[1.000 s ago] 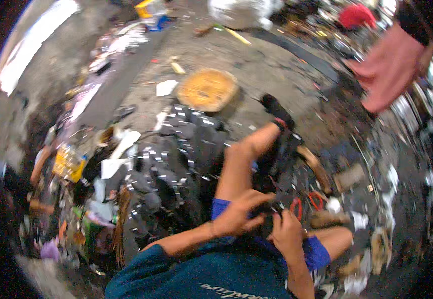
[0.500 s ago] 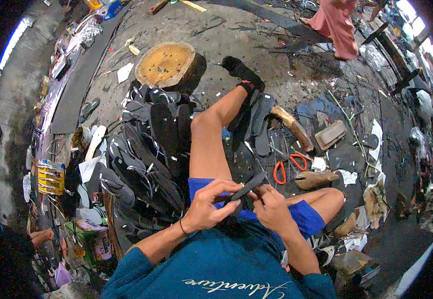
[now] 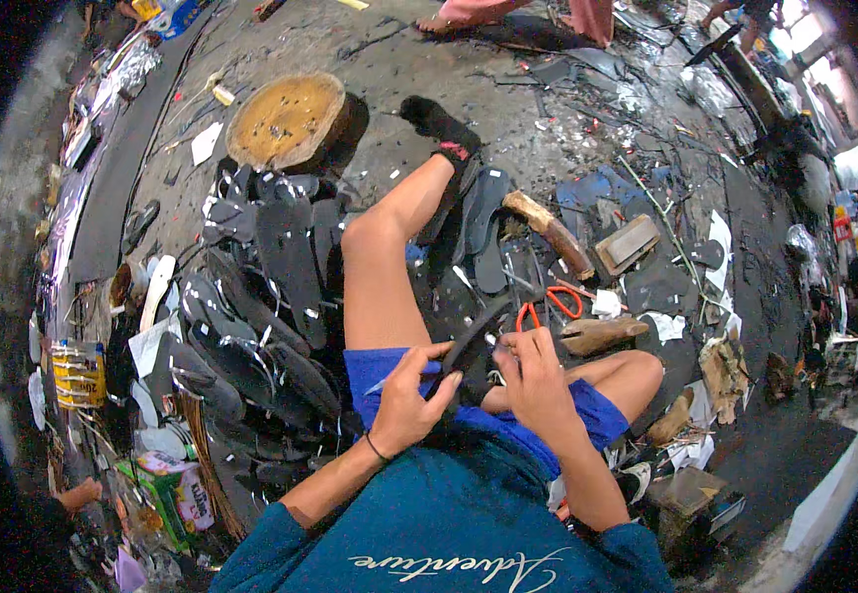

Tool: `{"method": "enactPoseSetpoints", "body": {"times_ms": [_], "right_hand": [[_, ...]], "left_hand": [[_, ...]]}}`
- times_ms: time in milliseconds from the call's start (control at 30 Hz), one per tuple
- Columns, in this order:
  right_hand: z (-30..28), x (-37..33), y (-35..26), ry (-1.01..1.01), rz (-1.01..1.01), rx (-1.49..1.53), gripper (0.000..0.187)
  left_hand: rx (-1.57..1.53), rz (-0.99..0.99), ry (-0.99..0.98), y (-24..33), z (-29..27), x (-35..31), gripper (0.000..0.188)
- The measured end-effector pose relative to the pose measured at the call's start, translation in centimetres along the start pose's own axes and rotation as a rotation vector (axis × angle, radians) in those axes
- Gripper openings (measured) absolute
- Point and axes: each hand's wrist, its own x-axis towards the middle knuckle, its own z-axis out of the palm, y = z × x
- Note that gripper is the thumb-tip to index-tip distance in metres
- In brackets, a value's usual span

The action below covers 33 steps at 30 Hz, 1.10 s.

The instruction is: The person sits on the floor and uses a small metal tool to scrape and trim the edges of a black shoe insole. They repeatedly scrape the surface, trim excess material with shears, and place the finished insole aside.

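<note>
A black sandal (image 3: 475, 338) is held edge-up over my lap. My left hand (image 3: 407, 403) grips it, thumb on the near face and fingers behind. Close to the sandal's right side, my right hand (image 3: 538, 381) is closed in a pinch. A small pale bit shows at its fingertips, too small to name. Just beyond lie scissors with red-orange handles (image 3: 562, 299). Left of my raised knee is a large heap of dark sandals (image 3: 286, 247), several with pale straps. More dark sandals (image 3: 488, 212) lie beside my outstretched foot.
A round wooden block (image 3: 286, 119) stands beyond the heap. To the right are a piece of wood (image 3: 551, 235), a rectangular block (image 3: 628, 244) and a carved wooden form (image 3: 602, 336). A yellow container (image 3: 78, 376) stands far left. A person in pink clothing (image 3: 508, 12) is at the far edge.
The view has shifted, so the surroundings sit further left. The sandal is turned more upright, and my right hand has moved slightly apart from it. The person in pink has moved left.
</note>
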Motion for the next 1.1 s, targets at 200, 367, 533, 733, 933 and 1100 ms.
{"method": "enactPoseSetpoints", "body": {"times_ms": [200,367,533,733,933,1100], "right_hand": [[-0.1,2.5,5.1,-0.108,-0.005,-0.221,0.015],[-3.9,2.9,10.6,0.058,-0.031,-0.208,0.019],[-4.3,1.7,11.5,0.032,0.33,0.438,0.036],[-4.4,2.5,7.7,-0.026,0.056,1.45,0.06],[-5.4,3.1,5.0,-0.106,0.163,0.84,0.055],[-3.5,2.8,4.4,0.046,0.061,0.272,0.022]], "left_hand": [[0.296,-0.037,-0.445,-3.5,-1.3,-0.5,0.048],[0.255,0.036,-0.573,-0.5,-11.6,3.4,0.045],[-0.026,-0.203,-0.368,2.0,-14.1,4.2,0.047],[0.362,0.102,-0.199,0.5,-7.9,5.1,0.039],[0.463,0.185,-0.179,1.2,-6.9,4.9,0.037],[0.427,0.136,-0.247,0.2,-6.8,5.0,0.037]]}}
